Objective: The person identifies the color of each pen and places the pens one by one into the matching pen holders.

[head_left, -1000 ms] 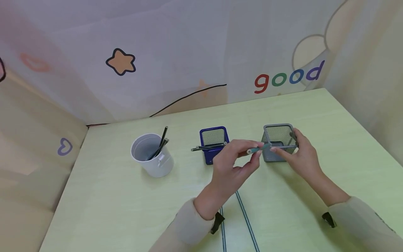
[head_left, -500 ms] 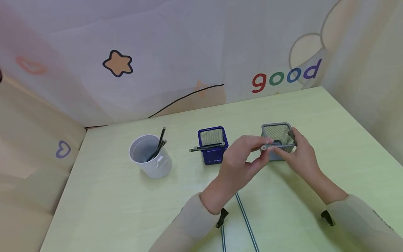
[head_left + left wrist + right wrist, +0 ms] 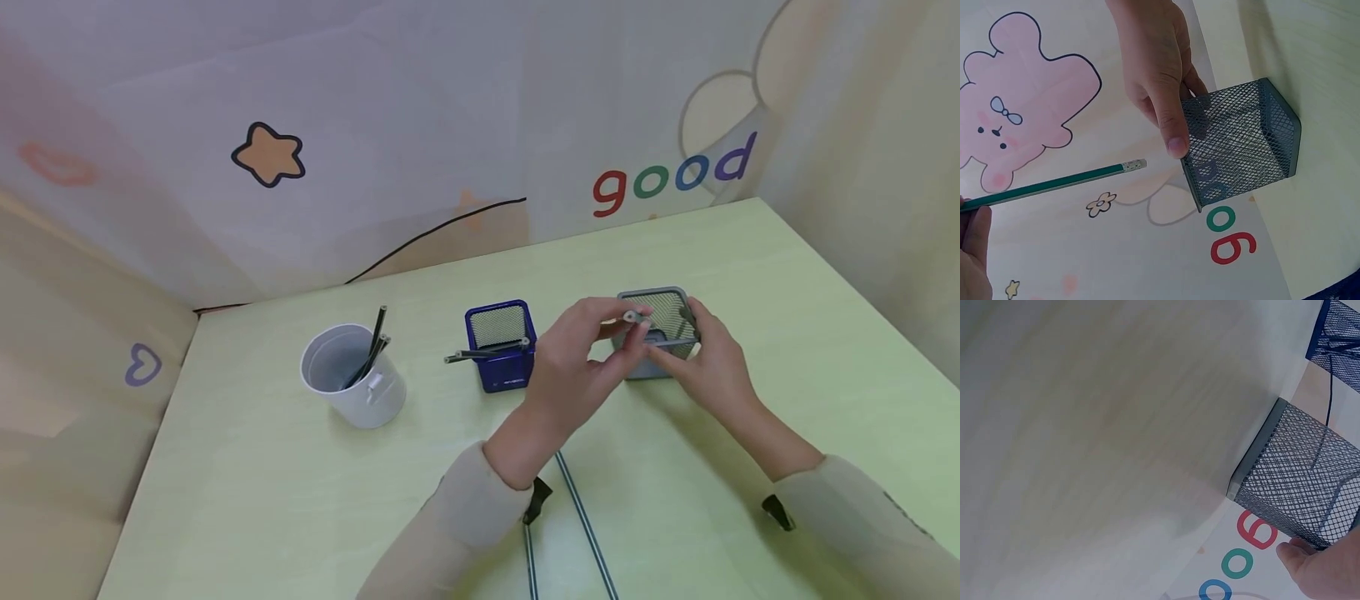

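Note:
My left hand point(image 3: 573, 358) pinches a green pencil point(image 3: 1054, 185) between thumb and fingertips. In the left wrist view its white eraser end points toward the mouth of a grey mesh pen holder point(image 3: 1241, 137), a short gap away. In the head view the pencil's near end shows over the holder's rim; my left fingers cover part of the rim. My right hand point(image 3: 716, 362) grips the holder by its right side, thumb at the front edge. The right wrist view shows only part of this hand, at the lower right beside the mesh.
Left of my hands stands a blue mesh pen holder point(image 3: 504, 375) with dark pencils point(image 3: 468, 356) lying across its top. Further left is a white bucket point(image 3: 367, 404) holding several dark pencils point(image 3: 375, 337). Thin green-striped sticks point(image 3: 587, 518) lie on the table before me.
My left hand has moved right and up, carrying the pencil from the grey holder's left front to above its rim. My right hand keeps its grip on the holder.

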Motion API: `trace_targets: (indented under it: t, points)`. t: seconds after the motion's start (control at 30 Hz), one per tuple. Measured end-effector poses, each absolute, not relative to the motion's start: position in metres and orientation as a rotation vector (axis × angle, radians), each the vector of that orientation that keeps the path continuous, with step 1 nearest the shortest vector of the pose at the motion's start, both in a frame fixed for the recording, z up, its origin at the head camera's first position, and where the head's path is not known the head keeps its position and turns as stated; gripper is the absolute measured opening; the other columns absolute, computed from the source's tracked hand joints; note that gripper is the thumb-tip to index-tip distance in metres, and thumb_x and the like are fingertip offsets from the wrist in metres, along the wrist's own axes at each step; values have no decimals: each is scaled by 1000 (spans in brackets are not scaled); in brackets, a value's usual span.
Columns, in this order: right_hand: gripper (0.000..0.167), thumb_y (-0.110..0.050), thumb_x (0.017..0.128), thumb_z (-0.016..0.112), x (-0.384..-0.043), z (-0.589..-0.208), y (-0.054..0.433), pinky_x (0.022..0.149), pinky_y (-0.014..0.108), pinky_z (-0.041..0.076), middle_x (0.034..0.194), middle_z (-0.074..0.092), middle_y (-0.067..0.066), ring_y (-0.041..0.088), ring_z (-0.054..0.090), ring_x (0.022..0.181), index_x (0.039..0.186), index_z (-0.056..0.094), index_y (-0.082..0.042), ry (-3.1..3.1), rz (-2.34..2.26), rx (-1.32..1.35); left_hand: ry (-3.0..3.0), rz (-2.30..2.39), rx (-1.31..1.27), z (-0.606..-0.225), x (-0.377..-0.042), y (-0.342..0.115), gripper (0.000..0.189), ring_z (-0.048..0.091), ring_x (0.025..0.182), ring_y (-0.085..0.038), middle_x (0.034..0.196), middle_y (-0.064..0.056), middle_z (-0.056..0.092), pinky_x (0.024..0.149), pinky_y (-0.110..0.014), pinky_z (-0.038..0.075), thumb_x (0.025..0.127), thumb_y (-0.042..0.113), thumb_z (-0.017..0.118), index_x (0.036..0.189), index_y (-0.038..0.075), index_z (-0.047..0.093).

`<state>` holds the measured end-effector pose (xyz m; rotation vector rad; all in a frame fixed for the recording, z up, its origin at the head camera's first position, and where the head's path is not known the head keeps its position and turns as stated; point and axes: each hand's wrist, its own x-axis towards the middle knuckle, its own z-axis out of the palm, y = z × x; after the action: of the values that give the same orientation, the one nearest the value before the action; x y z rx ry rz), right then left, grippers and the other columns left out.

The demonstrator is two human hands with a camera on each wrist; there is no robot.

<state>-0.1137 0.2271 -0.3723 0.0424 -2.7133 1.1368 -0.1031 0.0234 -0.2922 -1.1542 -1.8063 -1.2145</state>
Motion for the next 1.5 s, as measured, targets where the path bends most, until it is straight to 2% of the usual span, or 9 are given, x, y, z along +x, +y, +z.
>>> trace_targets:
  t: [0.3,0.57,0.83,1.13,1.5]
  points:
    - [67,-25,85,71,-115,-372,228,86,57,42,122,51,27,41,48,112,136,38,3,-2670,1141,76,-1869,-1238,-1164,-287,-114,35,18,66,93,-17,98,-15,66,86,-9,47,86,-3,62,103,-6,57]
    - [73,-28,85,72,-114,-373,229,87,58,42,127,49,28,41,47,114,139,36,3,-2694,1155,70,-1914,-1094,-1176,-289,-122,39,17,66,93,-15,97,-13,67,89,-8,45,87,-1,62,103,-4,58]
    - [76,-33,81,75,-114,-375,226,88,56,42,125,51,24,38,47,113,138,38,-1,-2675,1179,71,-1959,-1168,-1149,-302,-131,42,15,67,93,-18,96,-14,66,86,-7,46,87,0,62,101,-5,58]
    - [80,-30,82,75,-114,-373,225,93,60,40,131,47,28,42,45,118,141,33,4,-2696,1156,44,-1995,-1255,-1113,-320,-135,48,18,67,94,-20,97,-15,66,86,-8,47,88,0,63,104,-5,56]
    - [80,-30,82,75,-113,-372,225,94,62,41,131,47,29,44,46,119,141,33,3,-2683,1184,45,-2021,-1293,-1084,-333,-137,47,16,68,89,-20,96,-14,66,83,-7,47,88,-1,62,103,-4,57]
